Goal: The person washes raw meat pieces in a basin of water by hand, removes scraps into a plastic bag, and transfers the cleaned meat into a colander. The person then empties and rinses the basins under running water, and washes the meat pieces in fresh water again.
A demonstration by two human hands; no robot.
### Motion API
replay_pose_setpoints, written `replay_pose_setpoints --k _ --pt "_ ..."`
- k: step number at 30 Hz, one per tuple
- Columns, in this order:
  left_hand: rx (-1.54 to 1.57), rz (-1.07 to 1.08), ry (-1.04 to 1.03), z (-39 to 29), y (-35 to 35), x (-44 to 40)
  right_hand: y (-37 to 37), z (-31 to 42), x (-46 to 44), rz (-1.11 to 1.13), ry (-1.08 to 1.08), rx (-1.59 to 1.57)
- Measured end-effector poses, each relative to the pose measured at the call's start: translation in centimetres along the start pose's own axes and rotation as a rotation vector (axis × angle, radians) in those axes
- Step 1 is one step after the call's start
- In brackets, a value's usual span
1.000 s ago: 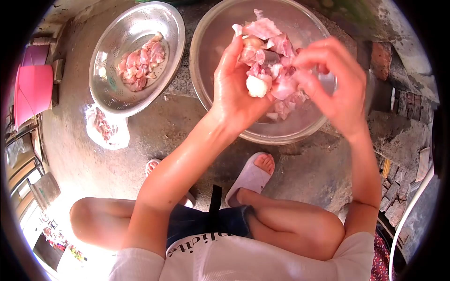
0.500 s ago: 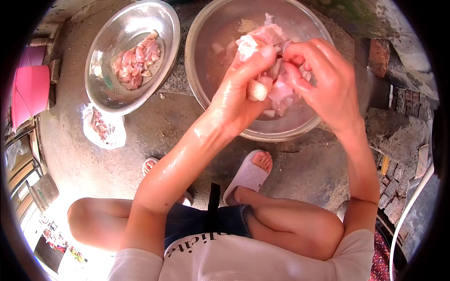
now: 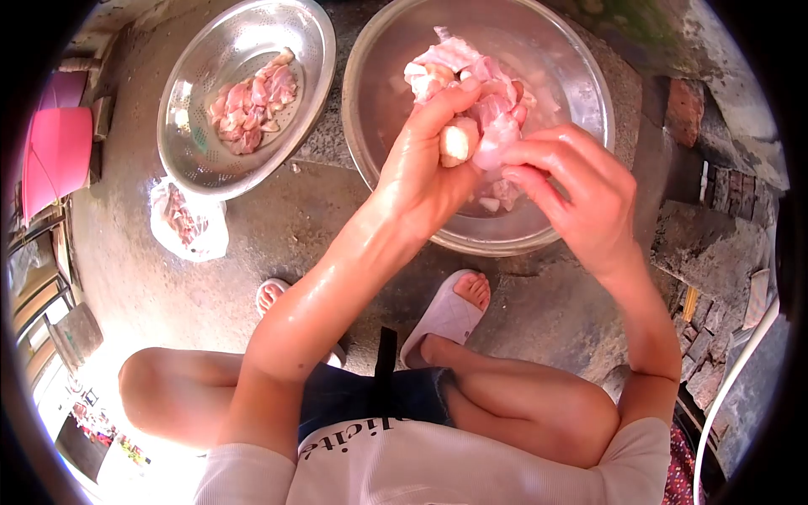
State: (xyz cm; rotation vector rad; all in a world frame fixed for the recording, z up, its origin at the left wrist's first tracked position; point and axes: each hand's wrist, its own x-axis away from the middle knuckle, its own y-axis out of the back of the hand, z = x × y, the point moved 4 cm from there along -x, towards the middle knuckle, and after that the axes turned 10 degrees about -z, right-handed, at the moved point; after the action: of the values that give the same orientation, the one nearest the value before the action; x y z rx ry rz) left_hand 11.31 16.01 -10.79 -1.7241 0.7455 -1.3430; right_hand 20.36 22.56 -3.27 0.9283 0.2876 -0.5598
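Observation:
Over a large metal basin point(image 3: 603, 93), my left hand point(image 3: 429, 164) is closed around a clump of raw chicken point(image 3: 492, 109), pink with pale skin and a whitish knob near the thumb. My right hand point(image 3: 576, 181) has its thumb and index finger pinched at the lower right end of that meat. Small pieces and cloudy liquid lie in the basin beneath. To the left, a perforated metal colander point(image 3: 189, 109) holds a pile of cut raw meat point(image 3: 252, 101). Parts of the held chicken are hidden behind my left fingers.
A white plastic bag point(image 3: 187, 223) with meat scraps lies on the concrete floor point(image 3: 160, 311) below the colander. A pink container point(image 3: 57, 156) stands at the far left. Bricks point(image 3: 686, 109) and a white hose point(image 3: 736, 370) are on the right. My slippered feet point(image 3: 446, 316) are below the basin.
My right hand has moved down and slightly right, from the upper part of the chicken to its lower end. My left hand keeps its hold. The view has shifted slightly.

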Motion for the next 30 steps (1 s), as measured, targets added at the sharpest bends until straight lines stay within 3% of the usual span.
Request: replay_pose_setpoints --k 2,6,9,11,14,16,19,22,25,30 --pt "0.039 0.003 0.023 0.1 0.1 -0.2 -0.5 0.2 0.2 -0.023 0.168 0.102" --pt "0.067 -0.08 0.001 0.3 0.7 -0.2 -1.1 -0.6 0.2 -0.02 0.21 0.164" --pt "0.144 -0.171 0.064 0.0 1.4 -0.1 -1.6 -3.6 0.9 0.111 -0.593 -0.213" --pt "0.152 -0.174 0.1 -0.6 2.1 0.5 -1.8 -2.9 -1.3 0.14 -0.561 -0.288" --pt "0.109 -0.074 -0.038 -0.3 4.1 -0.8 -5.2 2.3 -7.1 0.231 -0.434 -0.618" --pt "0.23 -0.104 -0.067 0.4 4.6 -1.0 -9.5 7.3 -11.2 0.388 -0.315 -0.775" --pt "0.182 0.037 -0.108 -1.4 5.4 -2.1 -15.6 14.6 -15.4 0.656 -0.112 -0.743" --pt "0.187 0.036 -0.245 -5.7 4.7 -0.1 -20.7 18.5 -17.0 0.898 -0.168 -0.87" --pt "0.17 0.037 -0.256 -7.7 4.7 1.4 -25.8 21.4 -17.8 0.979 -0.155 -0.955" --pt "0.138 0.159 -0.339 -10.6 3.5 3.4 -26.4 20.6 -20.2 0.887 -0.13 -0.714"
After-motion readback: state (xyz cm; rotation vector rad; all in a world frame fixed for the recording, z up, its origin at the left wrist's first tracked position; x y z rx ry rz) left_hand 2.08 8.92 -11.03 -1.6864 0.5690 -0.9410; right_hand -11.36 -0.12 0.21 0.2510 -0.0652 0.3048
